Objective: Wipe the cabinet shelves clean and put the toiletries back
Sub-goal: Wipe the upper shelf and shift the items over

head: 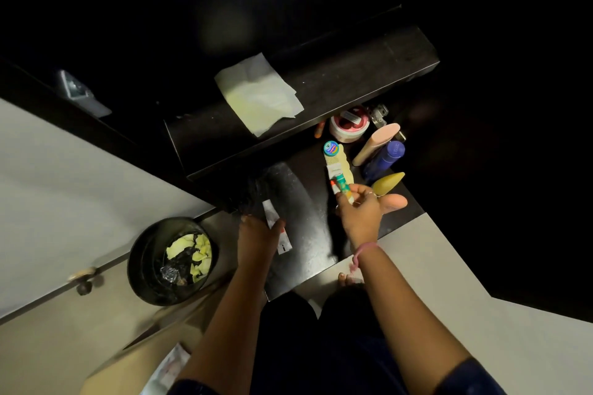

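The left hand [256, 234] grips a white tube [276, 228] on the near part of the lower shelf [305, 234], its long axis running away from the person. The right hand [362, 212], further in, pinches a small green tube [342, 184] in its fingers [345, 199], pointing toward the toiletries beyond: comb [340, 160], yellow bottle [388, 183], blue bottle [385, 157], pink tube [377, 143], jar [348, 128]. This hand is nearer them, so it likely places next. Farthest, a wipe [258, 93] lies on the upper shelf [353, 80].

folded paper towel [259, 94] lies on upper shelf [353, 80]; toiletries [378, 151] clustered below.
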`<state>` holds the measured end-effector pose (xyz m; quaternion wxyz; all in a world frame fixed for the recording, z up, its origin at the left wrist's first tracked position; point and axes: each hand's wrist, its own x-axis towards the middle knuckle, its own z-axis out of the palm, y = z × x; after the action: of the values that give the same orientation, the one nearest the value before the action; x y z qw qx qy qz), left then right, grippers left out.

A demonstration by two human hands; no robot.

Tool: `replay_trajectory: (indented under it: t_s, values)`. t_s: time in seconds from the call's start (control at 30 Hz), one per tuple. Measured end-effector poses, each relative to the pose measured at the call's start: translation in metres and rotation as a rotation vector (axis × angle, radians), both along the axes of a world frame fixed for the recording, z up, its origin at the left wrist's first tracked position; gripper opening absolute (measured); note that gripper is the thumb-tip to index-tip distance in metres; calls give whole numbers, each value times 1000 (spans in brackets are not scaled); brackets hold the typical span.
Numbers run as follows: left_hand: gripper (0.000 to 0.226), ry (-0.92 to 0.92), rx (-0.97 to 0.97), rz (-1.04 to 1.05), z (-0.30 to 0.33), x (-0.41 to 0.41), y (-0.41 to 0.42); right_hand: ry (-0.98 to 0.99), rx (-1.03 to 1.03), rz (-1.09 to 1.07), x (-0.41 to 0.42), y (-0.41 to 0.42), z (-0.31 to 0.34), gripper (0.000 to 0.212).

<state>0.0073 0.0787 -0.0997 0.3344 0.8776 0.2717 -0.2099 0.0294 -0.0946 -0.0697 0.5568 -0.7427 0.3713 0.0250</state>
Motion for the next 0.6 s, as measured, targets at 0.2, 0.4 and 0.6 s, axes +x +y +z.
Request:
replay_trajectory:
  t_s: [0.2,0.4,0.6]
  values:
    - [54,44,75,-47,-3,4,-5,-30,-211,68,19,-3,-5,18]
    - [36,64,65,-89,7,6,-17,-51,-300,118,16,6,-6,25]
    - [47,-25,-16,-121,26,48,-46,-27,-347,193,11,7,-1,35]
